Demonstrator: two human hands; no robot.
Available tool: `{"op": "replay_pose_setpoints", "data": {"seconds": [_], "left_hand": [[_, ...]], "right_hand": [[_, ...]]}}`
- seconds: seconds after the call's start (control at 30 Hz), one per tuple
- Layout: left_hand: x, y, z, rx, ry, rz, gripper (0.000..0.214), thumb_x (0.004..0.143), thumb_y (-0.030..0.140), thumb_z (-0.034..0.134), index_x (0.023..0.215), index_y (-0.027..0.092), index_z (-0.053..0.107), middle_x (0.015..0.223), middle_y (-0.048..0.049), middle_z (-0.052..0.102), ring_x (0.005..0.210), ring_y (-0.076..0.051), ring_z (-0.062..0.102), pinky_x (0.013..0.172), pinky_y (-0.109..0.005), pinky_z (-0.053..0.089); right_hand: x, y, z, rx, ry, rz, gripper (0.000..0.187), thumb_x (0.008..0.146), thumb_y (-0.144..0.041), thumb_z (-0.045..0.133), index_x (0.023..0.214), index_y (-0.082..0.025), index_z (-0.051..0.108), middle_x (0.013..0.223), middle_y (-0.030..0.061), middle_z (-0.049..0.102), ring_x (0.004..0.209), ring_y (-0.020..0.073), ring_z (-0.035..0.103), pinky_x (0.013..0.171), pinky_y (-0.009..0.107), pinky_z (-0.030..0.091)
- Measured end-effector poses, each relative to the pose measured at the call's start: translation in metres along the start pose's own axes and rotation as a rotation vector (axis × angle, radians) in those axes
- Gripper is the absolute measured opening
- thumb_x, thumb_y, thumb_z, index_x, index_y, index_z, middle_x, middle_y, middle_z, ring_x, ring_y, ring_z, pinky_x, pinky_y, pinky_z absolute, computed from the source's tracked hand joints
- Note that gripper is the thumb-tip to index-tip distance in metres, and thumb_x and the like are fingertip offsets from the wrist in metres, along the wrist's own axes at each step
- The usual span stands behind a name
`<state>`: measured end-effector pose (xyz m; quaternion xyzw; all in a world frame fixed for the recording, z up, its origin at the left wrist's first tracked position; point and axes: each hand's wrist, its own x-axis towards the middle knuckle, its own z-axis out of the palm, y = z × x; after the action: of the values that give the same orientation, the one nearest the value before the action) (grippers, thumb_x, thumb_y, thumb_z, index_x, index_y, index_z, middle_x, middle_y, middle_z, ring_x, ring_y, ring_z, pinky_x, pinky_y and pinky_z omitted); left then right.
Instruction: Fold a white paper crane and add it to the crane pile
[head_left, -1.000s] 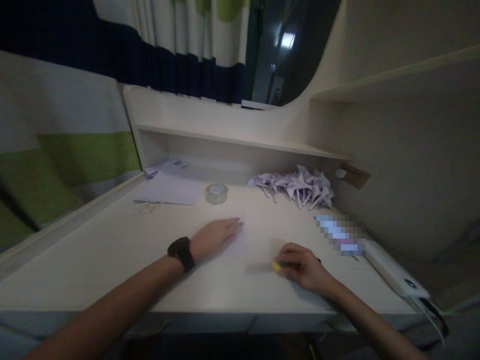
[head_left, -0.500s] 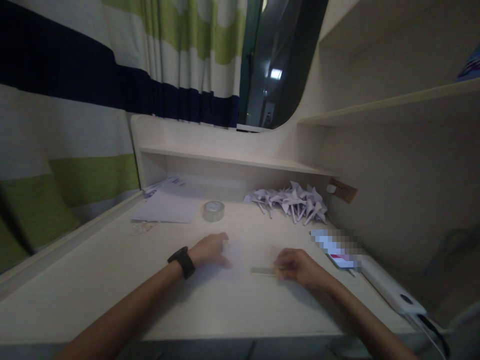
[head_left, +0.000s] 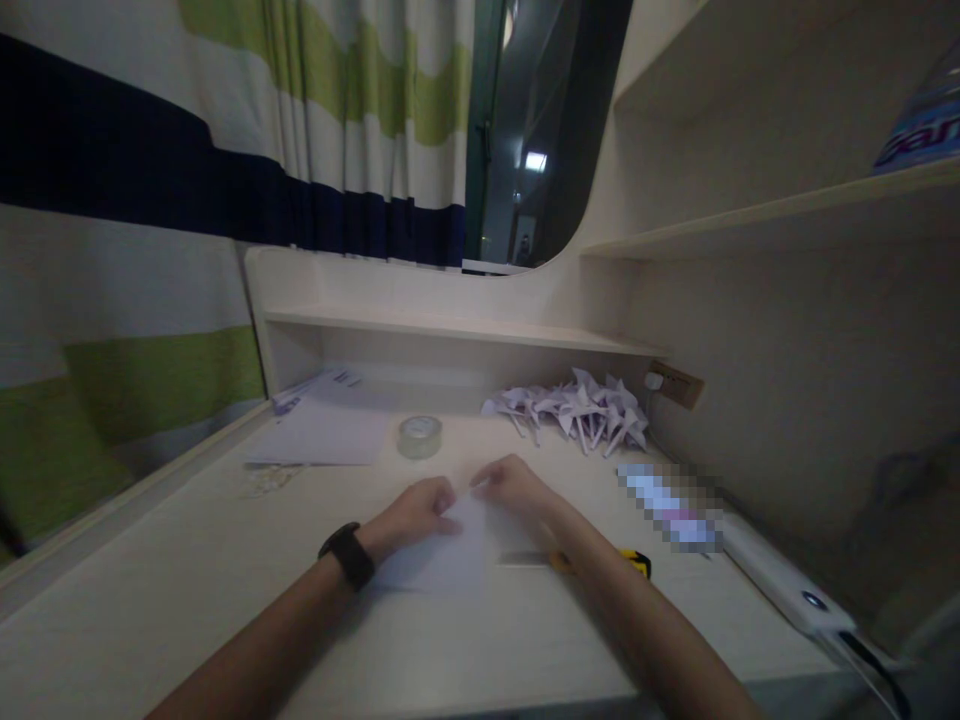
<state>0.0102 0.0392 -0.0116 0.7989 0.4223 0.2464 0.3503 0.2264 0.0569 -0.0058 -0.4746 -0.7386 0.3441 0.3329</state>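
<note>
A white sheet of paper (head_left: 442,565) lies on the desk in front of me, slightly blurred. My left hand (head_left: 420,512), with a dark watch (head_left: 349,555) on the wrist, has its fingers bent in and its thumb on the paper's upper left part. At the top edge, my right hand (head_left: 514,485) pinches the sheet near its corner. A utility knife lies under my right forearm, its blade (head_left: 525,559) pointing left. Its yellow and black handle (head_left: 637,562) is partly hidden by that arm.
A tape roll (head_left: 420,438) sits beyond my left hand. A paper stack (head_left: 322,425) lies at the back left. Several folded paper pinwheels (head_left: 574,410) are heaped at the back right. A phone (head_left: 667,505) and a white power strip (head_left: 780,575) line the right side.
My right hand has let go of the utility knife, leaving it on the desk, and moved up and left to the paper's top edge. The left hand's fingers have drawn in. The view has shifted slightly.
</note>
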Motion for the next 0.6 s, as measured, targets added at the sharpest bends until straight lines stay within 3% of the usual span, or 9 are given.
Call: {"op": "replay_pose_setpoints", "data": {"seconds": [0.07,0.17,0.3,0.4,0.5,0.6], "left_hand": [[-0.001,0.0,-0.002,-0.108,-0.023,-0.004,0.036,0.065,0.044,0.07,0.084,0.014,0.061,0.075,-0.0035,0.064,0.068,-0.019,0.058,0.059,-0.027,0.039],[-0.003,-0.002,-0.007,-0.216,-0.107,-0.054,0.041,0.071,0.05,0.067,0.087,0.013,0.065,0.076,-0.0064,0.068,0.066,-0.02,0.061,0.057,-0.027,0.041],[-0.008,-0.004,-0.012,-0.305,-0.184,-0.123,0.04,0.07,0.051,0.07,0.081,0.013,0.067,0.072,-0.0056,0.067,0.059,-0.017,0.061,0.052,-0.026,0.043],[-0.011,-0.002,-0.015,-0.409,-0.172,-0.179,0.042,0.074,0.055,0.066,0.075,0.013,0.065,0.069,-0.0041,0.063,0.055,-0.015,0.06,0.049,-0.026,0.045],[-0.014,0.002,-0.016,-0.446,-0.101,-0.2,0.044,0.077,0.056,0.063,0.074,0.012,0.065,0.067,-0.0033,0.061,0.053,-0.013,0.059,0.046,-0.023,0.041],[-0.014,0.004,-0.014,-0.483,-0.058,-0.221,0.046,0.076,0.057,0.064,0.077,0.011,0.065,0.067,-0.0033,0.061,0.052,-0.012,0.058,0.045,-0.022,0.038]], "right_hand": [[-0.003,0.002,0.0,0.194,0.026,0.056,0.019,0.062,-0.029,0.075,0.071,-0.012,0.074,0.057,0.0008,0.064,0.05,0.0101,0.05,0.051,0.023,0.04],[-0.009,0.006,-0.003,0.435,0.102,0.129,0.023,0.058,-0.032,0.077,0.069,-0.012,0.071,0.055,-0.0007,0.061,0.047,0.0084,0.048,0.048,0.022,0.037],[-0.011,0.013,-0.014,0.565,0.278,0.238,0.029,0.053,-0.028,0.081,0.074,-0.012,0.07,0.055,-0.0021,0.059,0.045,0.0073,0.047,0.044,0.02,0.035],[-0.011,0.015,-0.024,0.606,0.371,0.275,0.032,0.059,-0.028,0.08,0.085,-0.015,0.067,0.057,-0.0028,0.06,0.046,0.008,0.05,0.045,0.02,0.039],[-0.013,0.015,-0.028,0.658,0.374,0.302,0.028,0.069,-0.032,0.075,0.088,-0.016,0.064,0.065,0.0014,0.064,0.052,0.0113,0.057,0.05,0.023,0.047],[-0.016,0.012,-0.022,0.715,0.289,0.309,0.025,0.071,-0.035,0.074,0.077,-0.014,0.063,0.066,0.0051,0.065,0.054,0.0133,0.059,0.051,0.025,0.049]]}}
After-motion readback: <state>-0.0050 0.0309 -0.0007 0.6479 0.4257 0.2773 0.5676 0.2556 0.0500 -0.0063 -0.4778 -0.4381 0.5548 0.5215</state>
